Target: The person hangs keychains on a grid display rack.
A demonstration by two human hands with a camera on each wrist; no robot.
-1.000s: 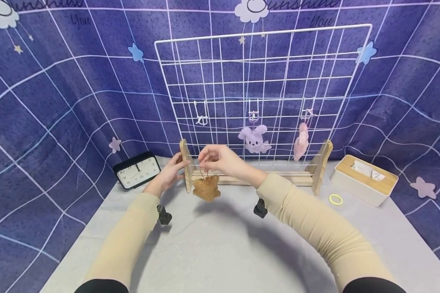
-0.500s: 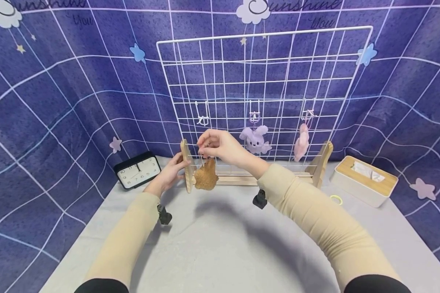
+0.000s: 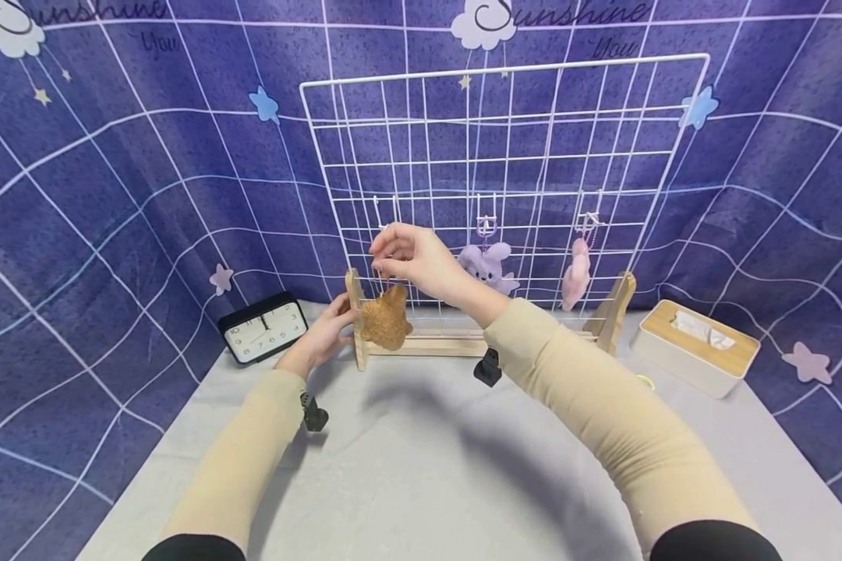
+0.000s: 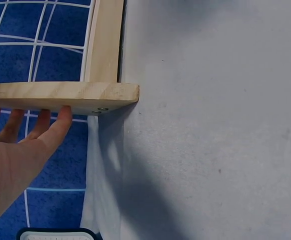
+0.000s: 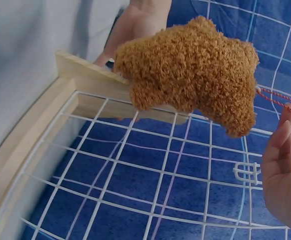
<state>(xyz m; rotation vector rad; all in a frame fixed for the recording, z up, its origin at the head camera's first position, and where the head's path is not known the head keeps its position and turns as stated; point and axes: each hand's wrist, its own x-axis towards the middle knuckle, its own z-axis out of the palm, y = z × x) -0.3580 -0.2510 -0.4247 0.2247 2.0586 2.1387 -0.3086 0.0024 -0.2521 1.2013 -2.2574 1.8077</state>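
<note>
A fuzzy brown plush charm (image 3: 387, 318) hangs in front of the grid's lower left part. My right hand (image 3: 421, 259) pinches its red bead chain (image 5: 275, 96) between thumb and fingertips, close to a white wire hook (image 5: 247, 173). In the head view this hand hides most of that hook. My left hand (image 3: 325, 333) holds the left wooden upright (image 3: 355, 321) of the grid's stand, fingertips against its outer face (image 4: 50, 104). A purple bunny plush (image 3: 489, 263), partly behind the right hand, and a pink plush (image 3: 576, 274) hang from hooks on the white wire grid (image 3: 505, 164).
A black-framed clock (image 3: 265, 328) stands left of the rack. To the right is a tissue box (image 3: 698, 343) with a wood-look lid. A yellow ring (image 3: 645, 382) lies partly behind the right sleeve. A purple patterned curtain (image 3: 182, 234) hangs behind the grey-white table (image 3: 393, 483).
My right hand has risen with the brown plush, from the foot of the grid to just below the left hook. The plush has turned on its chain. My left hand stays on the upright.
</note>
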